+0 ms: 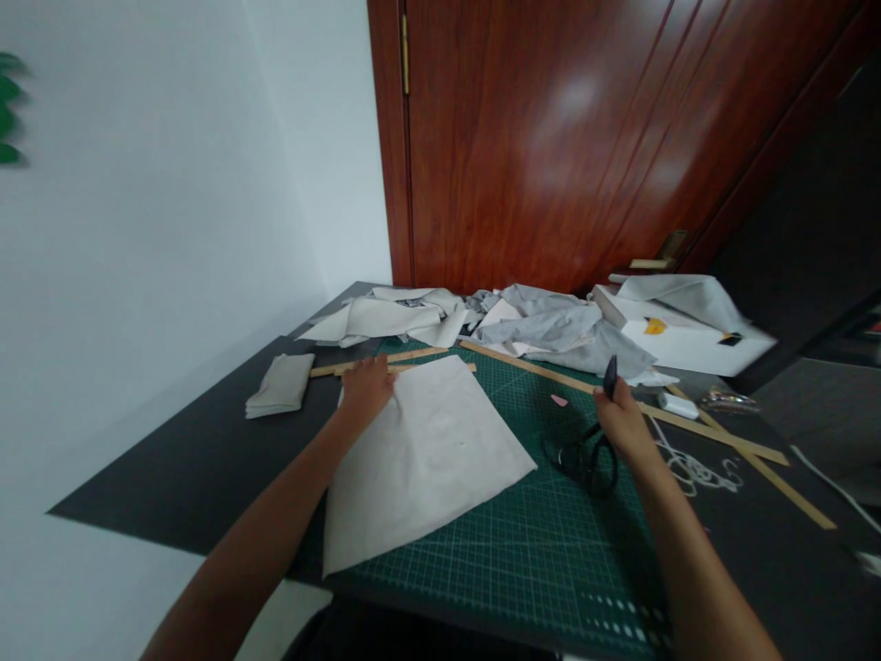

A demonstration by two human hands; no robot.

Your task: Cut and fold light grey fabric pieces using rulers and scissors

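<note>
A pale off-white piece of cloth (440,450) lies on the green cutting mat (482,569), its near-left corner reaching the table's front edge. At the cloth's upper left edge is my left hand (368,390), its fingers closed on the fabric, which creases slightly beside them. To the right of the cloth, my right hand (623,427) is wrapped round a pair of black scissors (602,466). Their looped handles hang below the hand and a dark tip points up above it; the middle is hidden by my fingers. A small pink chip (559,400) lies on the mat near the scissors.
Wooden strips (529,365) cross the mat's far side and right. A folded cloth stack (281,386) lies left. Crumpled fabric (406,315) and a white box (688,326) line the back. White cord (698,473) and a white block (678,405) lie right.
</note>
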